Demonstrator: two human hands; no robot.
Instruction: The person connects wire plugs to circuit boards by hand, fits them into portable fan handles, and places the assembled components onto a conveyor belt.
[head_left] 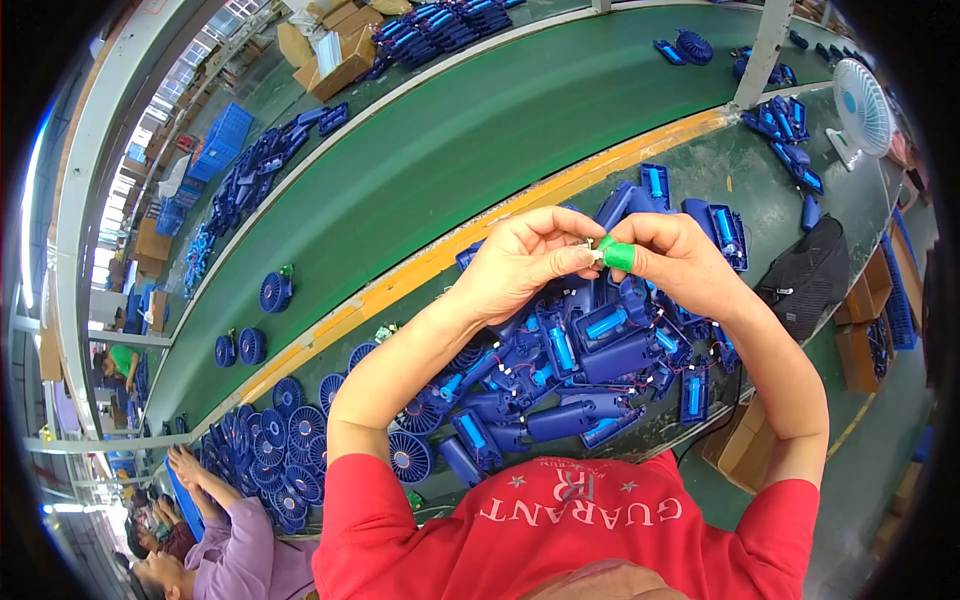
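Your left hand (520,262) and right hand (672,258) both pinch one small white part (594,254) mid-assembly; the pile of blue housings (580,370) below looks unfinished.

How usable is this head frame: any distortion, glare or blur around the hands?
Head view: strong fisheye bending, so the conveyor belt curves and the corners are black; windows at the far left blow out to glare; the left hand and right hand sit evenly lit and fairly sharp at centre; the small white part they pinch is too tiny to resolve.

head cam | worn on head | faces steeply down | close above workbench (700,160) | fisheye
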